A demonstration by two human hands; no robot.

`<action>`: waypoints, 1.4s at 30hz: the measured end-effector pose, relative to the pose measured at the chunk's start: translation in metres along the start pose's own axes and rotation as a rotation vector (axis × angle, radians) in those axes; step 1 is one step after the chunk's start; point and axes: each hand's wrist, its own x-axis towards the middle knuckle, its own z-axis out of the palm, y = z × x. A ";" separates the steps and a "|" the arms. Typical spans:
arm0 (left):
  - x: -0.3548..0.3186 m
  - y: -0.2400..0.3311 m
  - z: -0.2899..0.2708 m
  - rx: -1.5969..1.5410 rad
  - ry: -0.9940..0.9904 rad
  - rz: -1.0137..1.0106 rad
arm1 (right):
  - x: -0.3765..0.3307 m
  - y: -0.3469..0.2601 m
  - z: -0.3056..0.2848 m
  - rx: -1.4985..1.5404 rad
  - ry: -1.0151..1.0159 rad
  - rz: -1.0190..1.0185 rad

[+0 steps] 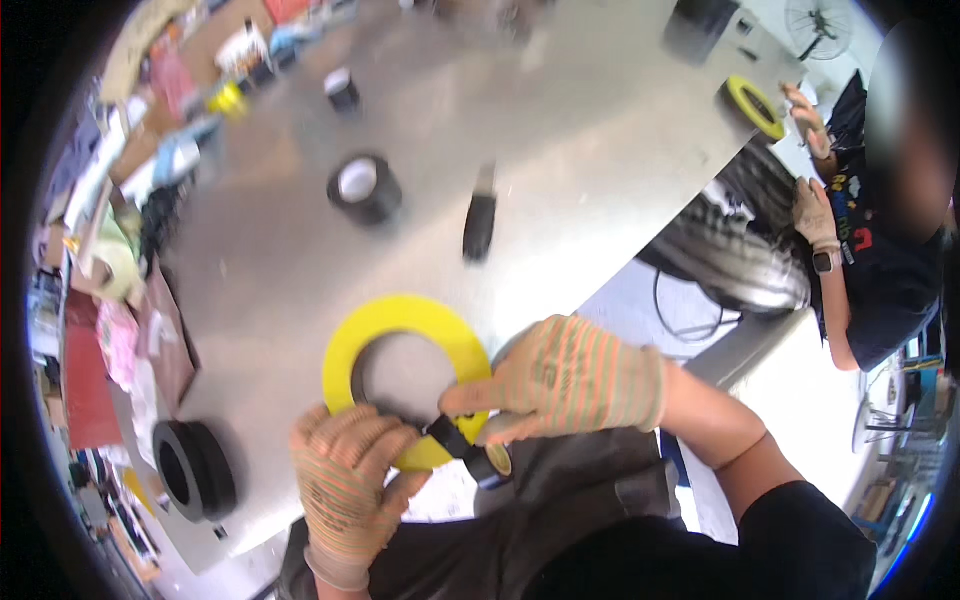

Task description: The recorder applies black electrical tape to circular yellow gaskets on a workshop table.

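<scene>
A flat yellow ring (pixel 400 318) is held tilted over the table's near edge. My left hand (pixel 345 475), in a striped knit glove, grips its lower left rim, fingers on top and thumb underneath. Black tape (pixel 447 436) crosses the ring's lower right part. A small roll of black tape (pixel 489 464) hangs at the end of that strip. My right hand (pixel 570 385), gloved alike, pinches the ring's right side just beside the tape, with its index finger pressed on the rim. Part of the ring lies hidden under both hands.
On the metal table (pixel 270 230) stand a large black tape roll (pixel 380 200) and a smaller roll (pixel 341 90). A black-handled blade tool (pixel 480 225) lies beyond the ring. Black rings (pixel 205 470) sit at left. A co-worker (pixel 885 230) is by another yellow ring (pixel 740 98).
</scene>
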 end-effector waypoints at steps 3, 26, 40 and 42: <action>-0.001 0.006 0.001 0.015 0.040 0.030 | -0.007 -0.008 -0.006 -0.004 0.002 0.022; -0.012 0.088 0.042 0.432 0.297 -0.238 | 0.000 -0.004 -0.020 0.104 0.026 0.059; 0.005 0.063 0.035 0.318 0.168 -0.312 | 0.004 0.004 0.007 0.050 0.110 -0.033; 0.010 0.060 0.035 0.281 0.153 -0.270 | -0.002 0.002 0.001 -0.085 0.098 -0.024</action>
